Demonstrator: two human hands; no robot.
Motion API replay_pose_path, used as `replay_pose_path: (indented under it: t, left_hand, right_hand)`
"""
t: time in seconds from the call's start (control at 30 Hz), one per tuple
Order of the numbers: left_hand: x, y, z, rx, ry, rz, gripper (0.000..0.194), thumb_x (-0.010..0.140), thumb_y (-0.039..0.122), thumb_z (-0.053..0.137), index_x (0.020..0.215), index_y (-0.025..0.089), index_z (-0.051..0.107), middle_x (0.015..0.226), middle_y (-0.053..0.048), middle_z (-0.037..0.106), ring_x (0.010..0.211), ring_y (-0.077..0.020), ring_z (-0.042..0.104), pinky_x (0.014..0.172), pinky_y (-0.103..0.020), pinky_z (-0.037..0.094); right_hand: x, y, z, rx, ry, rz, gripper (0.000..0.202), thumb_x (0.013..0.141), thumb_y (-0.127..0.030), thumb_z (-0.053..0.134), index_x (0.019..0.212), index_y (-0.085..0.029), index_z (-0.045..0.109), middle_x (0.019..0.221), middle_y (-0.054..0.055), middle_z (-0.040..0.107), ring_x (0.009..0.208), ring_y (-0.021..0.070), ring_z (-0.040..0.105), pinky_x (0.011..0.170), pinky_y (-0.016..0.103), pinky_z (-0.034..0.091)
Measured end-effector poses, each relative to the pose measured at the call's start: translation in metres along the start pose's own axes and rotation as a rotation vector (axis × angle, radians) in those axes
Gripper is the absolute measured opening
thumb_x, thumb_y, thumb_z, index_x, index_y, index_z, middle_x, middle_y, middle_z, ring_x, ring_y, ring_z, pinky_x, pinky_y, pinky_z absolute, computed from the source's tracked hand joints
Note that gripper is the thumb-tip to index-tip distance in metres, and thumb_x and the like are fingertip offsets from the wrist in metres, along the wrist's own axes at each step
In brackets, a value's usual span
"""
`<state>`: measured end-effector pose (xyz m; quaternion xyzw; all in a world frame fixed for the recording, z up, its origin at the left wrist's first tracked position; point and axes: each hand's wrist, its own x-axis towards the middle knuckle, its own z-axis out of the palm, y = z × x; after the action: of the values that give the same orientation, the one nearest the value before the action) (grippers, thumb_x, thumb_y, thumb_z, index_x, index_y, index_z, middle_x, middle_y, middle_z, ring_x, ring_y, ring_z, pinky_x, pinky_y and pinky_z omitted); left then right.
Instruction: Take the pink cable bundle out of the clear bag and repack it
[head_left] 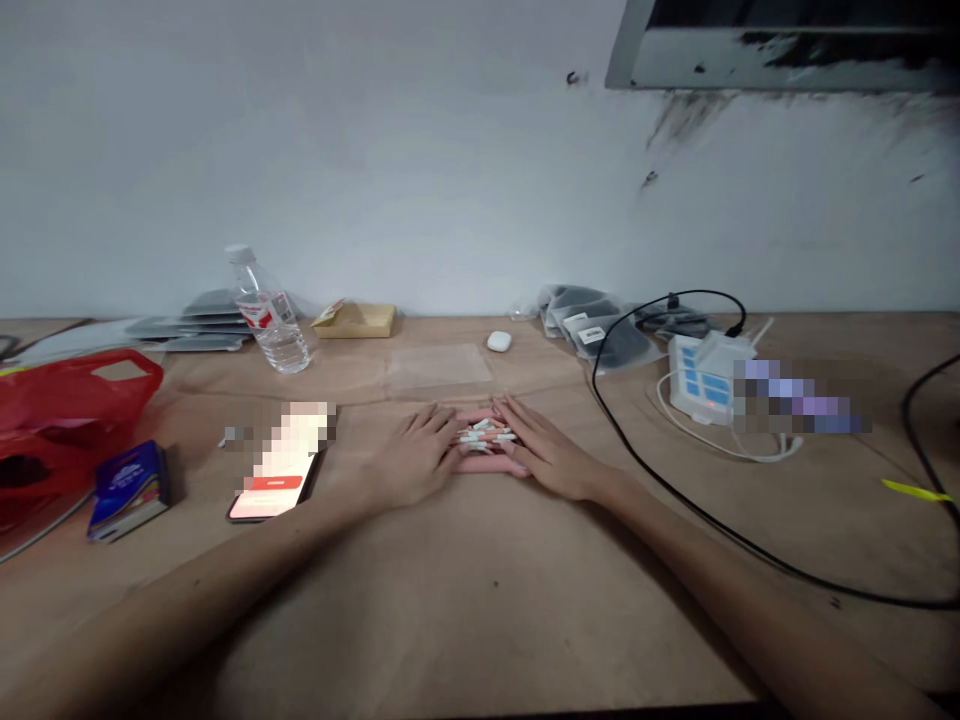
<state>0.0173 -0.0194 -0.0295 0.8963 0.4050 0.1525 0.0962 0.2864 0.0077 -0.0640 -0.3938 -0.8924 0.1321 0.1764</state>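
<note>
Between my hands a shallow pink tray lies on the wooden table, with several small white and pinkish sticks in it; their exact kind is too small to make out. My left hand lies palm down over the tray's left side, fingers stretched out. Over the right side rests my right hand, its fingers straight and angled inward. Both hands touch the tray and cover its ends. The thumbs lie along its near side.
A lit phone, a blue packet and a red plastic bag lie left. Behind are a water bottle, a yellow box, a clear sheet and a white case. A power strip and black cable lie right.
</note>
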Motion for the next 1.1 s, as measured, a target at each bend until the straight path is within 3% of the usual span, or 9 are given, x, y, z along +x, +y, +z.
replay_pose_path:
  t: [0.23, 0.5, 0.67, 0.77, 0.93, 1.1]
  left_hand:
    - [0.000, -0.013, 0.010, 0.075, 0.034, 0.007, 0.062, 0.104, 0.050, 0.032, 0.152, 0.010, 0.032, 0.159, -0.018, 0.035, 0.150, -0.0322, 0.024, 0.121, -0.053, 0.026]
    - [0.000, -0.007, 0.006, 0.056, 0.056, 0.054, 0.057, 0.101, 0.051, 0.041, 0.147, 0.017, 0.038, 0.153, -0.016, 0.044, 0.146, -0.0318, 0.034, 0.117, -0.054, 0.033]
    - [0.000, -0.007, 0.006, 0.042, 0.071, 0.098, 0.061, 0.100, 0.051, 0.040, 0.150, 0.016, 0.033, 0.155, -0.017, 0.041, 0.145, -0.0322, 0.035, 0.118, -0.054, 0.031]
    - [-0.001, -0.007, 0.009, 0.018, 0.068, 0.122, 0.066, 0.101, 0.054, 0.038, 0.152, 0.013, 0.028, 0.157, -0.019, 0.036, 0.149, -0.0313, 0.029, 0.120, -0.052, 0.027]
    - [-0.001, -0.010, 0.014, 0.051, 0.043, 0.068, 0.078, 0.101, 0.056, 0.033, 0.157, 0.005, 0.013, 0.164, -0.025, 0.015, 0.155, -0.0326, 0.007, 0.123, -0.055, 0.017]
    - [0.004, -0.011, 0.001, 0.101, 0.090, -0.025, 0.071, 0.103, 0.053, 0.028, 0.157, 0.008, 0.017, 0.165, -0.022, 0.014, 0.155, -0.0310, 0.006, 0.123, -0.054, 0.016]
  right_hand:
    - [-0.002, -0.002, -0.002, 0.025, -0.001, 0.015, 0.072, 0.104, -0.055, 0.032, 0.163, -0.023, 0.004, 0.168, 0.012, 0.012, 0.155, 0.0293, 0.013, 0.123, 0.057, 0.020]
    - [-0.001, 0.000, 0.002, 0.041, 0.054, -0.011, 0.071, 0.104, -0.052, 0.036, 0.162, -0.022, 0.011, 0.167, 0.015, 0.019, 0.154, 0.0300, 0.019, 0.121, 0.059, 0.023]
    - [0.001, -0.009, -0.001, 0.082, 0.142, -0.008, 0.067, 0.101, -0.051, 0.044, 0.160, -0.022, 0.027, 0.165, 0.015, 0.028, 0.151, 0.0321, 0.026, 0.120, 0.058, 0.028]
    - [0.004, -0.026, -0.005, 0.058, 0.170, -0.069, 0.068, 0.100, -0.051, 0.048, 0.158, -0.020, 0.030, 0.162, 0.016, 0.032, 0.150, 0.0319, 0.030, 0.120, 0.057, 0.030]
    - [0.008, -0.043, -0.006, -0.072, 0.098, -0.164, 0.071, 0.097, -0.056, 0.053, 0.157, -0.024, 0.032, 0.159, 0.014, 0.040, 0.148, 0.0322, 0.034, 0.120, 0.059, 0.027]
    - [0.009, -0.039, -0.011, -0.114, 0.081, -0.199, 0.062, 0.098, -0.050, 0.053, 0.155, -0.028, 0.038, 0.154, 0.011, 0.048, 0.144, 0.0302, 0.040, 0.119, 0.057, 0.030]
